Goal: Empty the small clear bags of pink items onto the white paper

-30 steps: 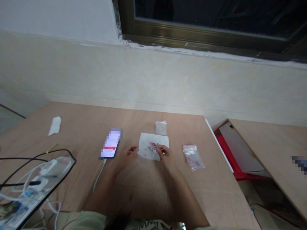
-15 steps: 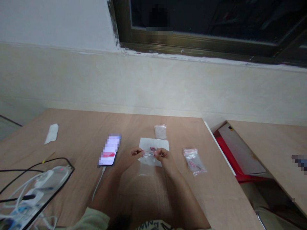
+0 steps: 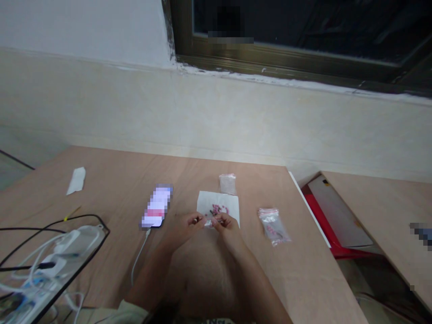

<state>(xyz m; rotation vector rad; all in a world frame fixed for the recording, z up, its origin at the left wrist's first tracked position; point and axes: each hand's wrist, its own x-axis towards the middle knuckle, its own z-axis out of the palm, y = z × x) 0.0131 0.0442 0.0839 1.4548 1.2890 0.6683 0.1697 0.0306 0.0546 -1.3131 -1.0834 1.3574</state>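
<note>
A cream plaster wall (image 3: 216, 117) rises behind the wooden table (image 3: 101, 180), beneath a dark, bronze-framed window (image 3: 286, 27).

worn: loose pale green sleeve (image 3: 132, 311) | light shirt front (image 3: 216, 322), dark print | hands (image 3: 184, 227): bare

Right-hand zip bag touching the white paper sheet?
No, the small zip bag lies apart from the white paper sheet, with bare wooden tabletop showing between them.
</note>
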